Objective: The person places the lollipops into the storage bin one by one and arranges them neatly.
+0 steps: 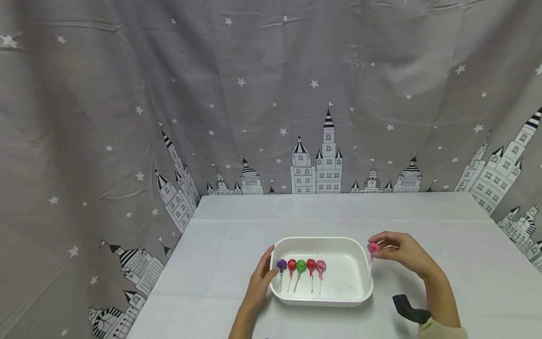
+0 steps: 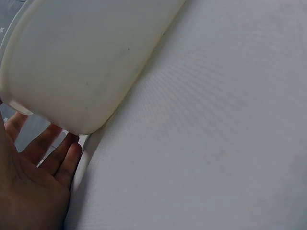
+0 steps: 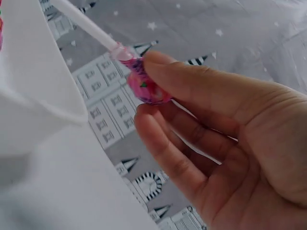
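A white plastic tray (image 1: 345, 278) stands on the table with several wrapped lollipops lying in a row in its left half: a purple lollipop (image 1: 282, 265), a red one, a green lollipop (image 1: 301, 266), another red one and a pink lollipop (image 1: 321, 266). My left hand (image 1: 258, 282) grips the tray's left end, thumb over the rim and fingers along the outer wall. Beside the right rim, my right hand (image 1: 401, 250) pinches another pink lollipop (image 3: 146, 90) by its wrapped head. In the right wrist view its white stick (image 3: 86, 23) points away from the fingers, toward the tray.
A white cloth covers the table (image 1: 211, 282). Behind and at both sides hangs a grey curtain (image 1: 254, 117) printed with castles and stars. A black wrist mount (image 1: 408, 309) sits on the right forearm.
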Action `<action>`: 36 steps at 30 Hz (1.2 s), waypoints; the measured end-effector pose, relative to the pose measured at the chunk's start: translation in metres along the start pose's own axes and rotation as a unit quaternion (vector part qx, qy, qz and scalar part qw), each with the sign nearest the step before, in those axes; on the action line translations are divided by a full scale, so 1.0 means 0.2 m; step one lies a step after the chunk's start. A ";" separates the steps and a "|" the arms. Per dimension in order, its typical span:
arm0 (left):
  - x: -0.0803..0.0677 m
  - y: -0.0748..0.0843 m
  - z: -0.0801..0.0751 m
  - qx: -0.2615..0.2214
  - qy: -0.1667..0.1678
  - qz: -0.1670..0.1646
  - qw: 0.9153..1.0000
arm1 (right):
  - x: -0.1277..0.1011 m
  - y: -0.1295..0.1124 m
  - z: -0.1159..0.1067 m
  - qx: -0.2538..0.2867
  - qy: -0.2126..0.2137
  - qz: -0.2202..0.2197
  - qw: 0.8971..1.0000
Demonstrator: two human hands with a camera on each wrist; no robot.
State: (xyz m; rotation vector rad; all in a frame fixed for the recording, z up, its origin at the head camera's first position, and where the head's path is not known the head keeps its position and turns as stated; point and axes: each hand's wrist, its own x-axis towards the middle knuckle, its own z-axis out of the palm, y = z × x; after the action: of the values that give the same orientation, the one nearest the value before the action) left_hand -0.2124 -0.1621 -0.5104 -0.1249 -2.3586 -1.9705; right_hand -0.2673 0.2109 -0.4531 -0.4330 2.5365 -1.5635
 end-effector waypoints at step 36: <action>0.00 0.00 0.00 -0.001 -0.008 0.006 1.000 | 0.21 -0.06 0.46 -0.001 -0.048 -0.036 0.998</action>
State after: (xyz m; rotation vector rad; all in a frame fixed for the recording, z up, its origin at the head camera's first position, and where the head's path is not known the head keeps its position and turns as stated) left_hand -0.2133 -0.1625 -0.5101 -0.1555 -2.3592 -1.9735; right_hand -0.2814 0.1138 -0.4824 -0.5898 2.4770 -1.5252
